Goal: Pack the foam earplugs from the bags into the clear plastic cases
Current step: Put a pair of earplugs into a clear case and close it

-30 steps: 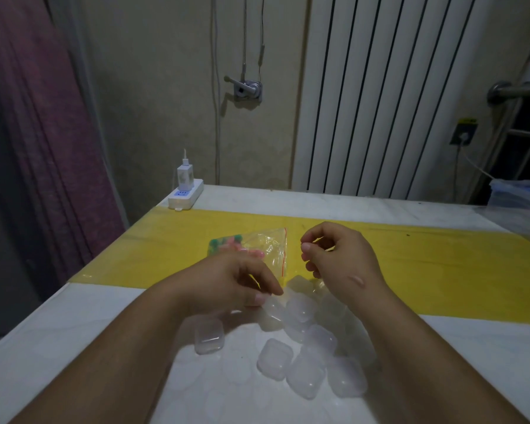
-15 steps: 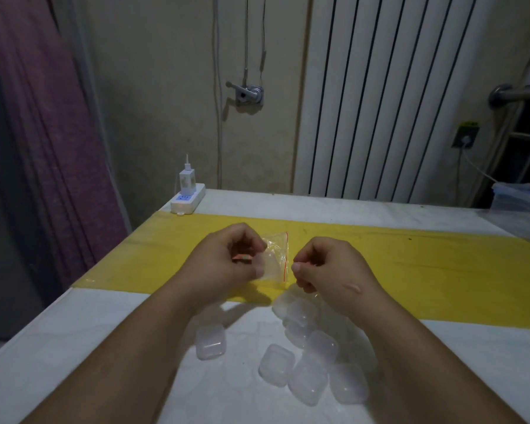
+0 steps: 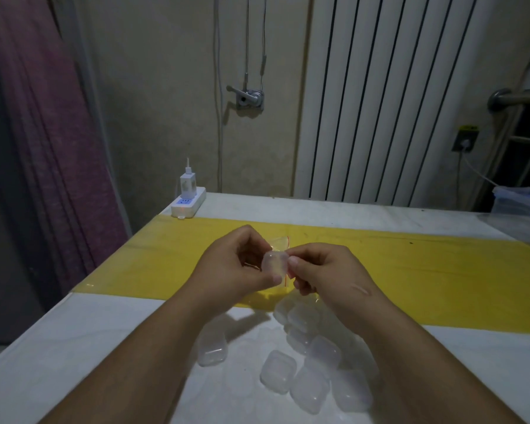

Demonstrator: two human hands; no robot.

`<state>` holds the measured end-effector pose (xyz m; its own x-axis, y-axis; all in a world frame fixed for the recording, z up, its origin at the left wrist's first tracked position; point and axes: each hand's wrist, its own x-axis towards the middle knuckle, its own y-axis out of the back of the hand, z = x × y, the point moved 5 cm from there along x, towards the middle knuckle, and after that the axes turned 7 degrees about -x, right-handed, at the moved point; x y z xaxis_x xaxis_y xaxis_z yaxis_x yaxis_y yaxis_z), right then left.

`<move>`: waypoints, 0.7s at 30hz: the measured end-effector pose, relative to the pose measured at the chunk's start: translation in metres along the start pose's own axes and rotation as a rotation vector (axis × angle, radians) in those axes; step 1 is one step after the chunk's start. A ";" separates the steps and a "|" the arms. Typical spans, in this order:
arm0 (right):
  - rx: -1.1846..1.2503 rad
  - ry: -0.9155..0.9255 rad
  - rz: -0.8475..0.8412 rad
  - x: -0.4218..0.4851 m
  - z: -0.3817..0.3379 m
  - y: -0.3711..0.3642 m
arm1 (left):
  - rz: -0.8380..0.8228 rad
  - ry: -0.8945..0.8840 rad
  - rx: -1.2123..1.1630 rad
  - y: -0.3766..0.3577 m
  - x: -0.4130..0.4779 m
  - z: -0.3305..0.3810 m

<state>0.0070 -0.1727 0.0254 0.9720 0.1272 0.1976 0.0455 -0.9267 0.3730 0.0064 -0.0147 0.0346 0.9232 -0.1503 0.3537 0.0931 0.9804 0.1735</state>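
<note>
Both hands are raised above the tabletop and meet over the yellow strip. Between them sits the held case. It lies just right of the left hand and just left of the right hand, touching both, so neither is nearer. Its long axis stands roughly upright, leaning slightly.

The left hand is curled, with the thumb under the case's lower end. The right hand pinches the case's right edge between thumb and forefinger. Directly behind the case is the zip bag, its red seal line showing at the lower right (which fingers also hold the bag I cannot tell).

The held case is small, rounded and cloudy-clear, with soft corners; whether its lid is open is not readable. No earplugs are visible here.

The loose cases are heaped on the white tabletop below the right wrist, one lone case lying apart to their left. Opening the case likely depends on the right fingers finding the lid seam.
</note>
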 end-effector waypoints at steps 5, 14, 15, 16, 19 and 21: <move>-0.016 -0.014 0.111 0.004 0.004 0.006 | -0.102 0.055 -0.133 -0.003 0.001 -0.006; -0.016 0.002 0.171 0.003 0.005 0.002 | -0.126 0.005 -0.064 -0.004 -0.001 -0.003; -0.021 0.007 0.172 0.003 0.005 0.002 | -0.131 0.005 -0.057 -0.005 -0.001 -0.004; -0.020 0.010 0.174 0.003 0.005 0.002 | -0.135 0.004 -0.044 -0.005 -0.001 -0.004; -0.020 -0.002 0.208 0.003 0.005 0.005 | -0.140 0.011 -0.024 -0.006 0.000 -0.007; -0.057 -0.004 0.236 0.003 0.005 0.008 | -0.120 0.019 -0.023 -0.005 0.001 -0.010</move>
<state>0.0116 -0.1819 0.0246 0.9551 -0.0925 0.2816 -0.1963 -0.9093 0.3670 0.0105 -0.0188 0.0247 0.9117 -0.2648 0.3142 0.2121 0.9582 0.1922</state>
